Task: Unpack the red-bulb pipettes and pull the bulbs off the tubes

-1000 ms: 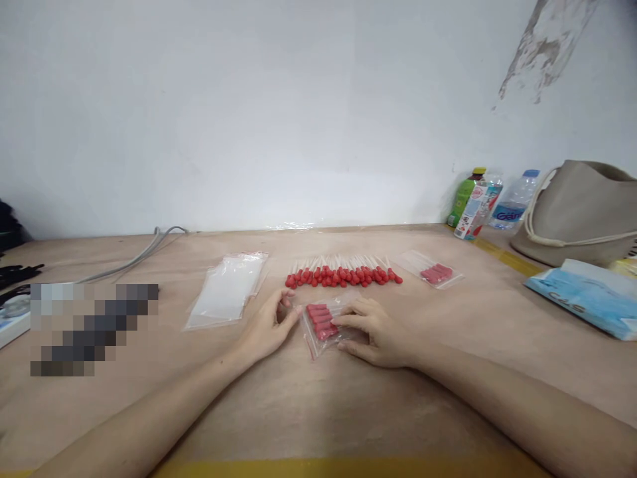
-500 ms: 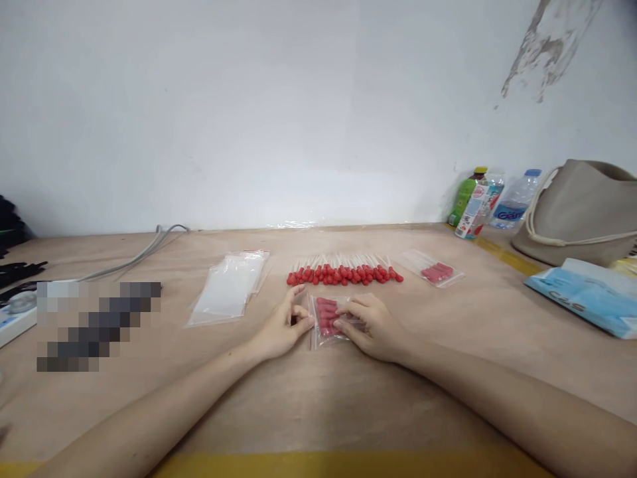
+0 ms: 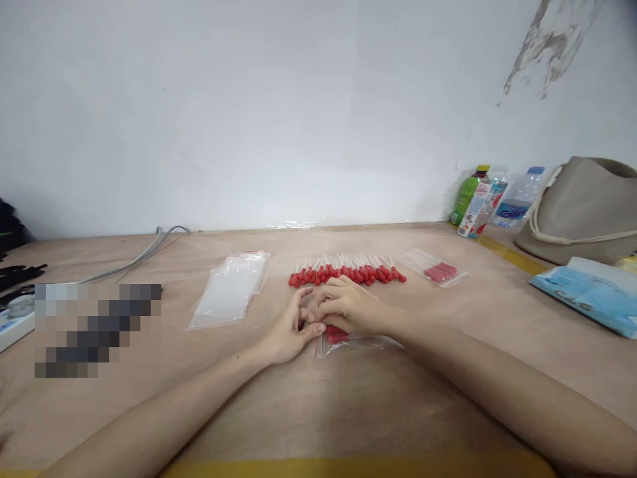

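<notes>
Between my hands lies a small clear zip bag [image 3: 371, 343] with red bulb-like tips [image 3: 338, 338] inside, partly covered by my right hand. My left hand [image 3: 292, 330] pinches the bag's zip end, thumb on top and fingers curled. Over the same end reaches my right hand [image 3: 352, 307], its thumb and fingertips closed at the zip edge close to my left fingers. Just beyond is a row of white sticks with red tips [image 3: 348, 273], heads toward me.
A stack of clear bags [image 3: 226, 292] lies to the left. Another bag with red tips [image 3: 440, 272] is at right. Farther right are bottles [image 3: 468, 196], a carton [image 3: 480, 211], a blue packet [image 3: 587, 295] and a grey bag [image 3: 582, 212]. A power strip [image 3: 17, 325] sits far left.
My right hand has moved left and slightly up, from the middle of the bag to its zip end. The bag is now more covered. My left hand has shifted slightly right.
</notes>
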### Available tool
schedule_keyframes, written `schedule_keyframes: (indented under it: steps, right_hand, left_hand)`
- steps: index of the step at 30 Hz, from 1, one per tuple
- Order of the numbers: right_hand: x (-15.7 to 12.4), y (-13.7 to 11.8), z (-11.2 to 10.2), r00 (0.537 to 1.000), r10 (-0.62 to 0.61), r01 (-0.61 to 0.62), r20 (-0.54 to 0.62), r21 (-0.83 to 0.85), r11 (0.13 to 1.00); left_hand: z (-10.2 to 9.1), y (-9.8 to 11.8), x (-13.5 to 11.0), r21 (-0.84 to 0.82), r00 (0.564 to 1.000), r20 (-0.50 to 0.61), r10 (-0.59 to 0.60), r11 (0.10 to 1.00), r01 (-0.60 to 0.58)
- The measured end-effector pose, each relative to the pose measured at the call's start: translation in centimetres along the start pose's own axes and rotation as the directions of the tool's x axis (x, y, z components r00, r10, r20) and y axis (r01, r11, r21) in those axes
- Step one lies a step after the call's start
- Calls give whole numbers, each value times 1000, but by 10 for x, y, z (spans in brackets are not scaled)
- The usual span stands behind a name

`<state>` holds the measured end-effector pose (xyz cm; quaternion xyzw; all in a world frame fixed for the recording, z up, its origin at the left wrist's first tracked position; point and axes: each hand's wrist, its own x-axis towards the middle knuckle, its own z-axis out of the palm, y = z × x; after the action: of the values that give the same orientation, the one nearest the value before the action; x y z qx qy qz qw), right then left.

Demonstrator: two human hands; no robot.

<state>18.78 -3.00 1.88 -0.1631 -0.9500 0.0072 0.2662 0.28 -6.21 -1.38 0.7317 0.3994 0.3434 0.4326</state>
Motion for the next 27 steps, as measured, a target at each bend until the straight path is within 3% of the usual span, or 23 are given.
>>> schedule_keyframes:
  steps: [12,23,27]
  right_hand:
    - [0,-3,1,989,-57,86,137,-213,973]
    - [-4,-2,11,999,-30,24,-32,-153,988]
    - [-6,-1,14,995,-72,58,-71,-186,981]
  left_hand:
    - [-3,5,0,-79,999,47,15,997,-11]
    - [-4,11,0,-68,999,36,18,998,-15]
    - [-4,12,-1,-1,1000,2,16,1000,-16]
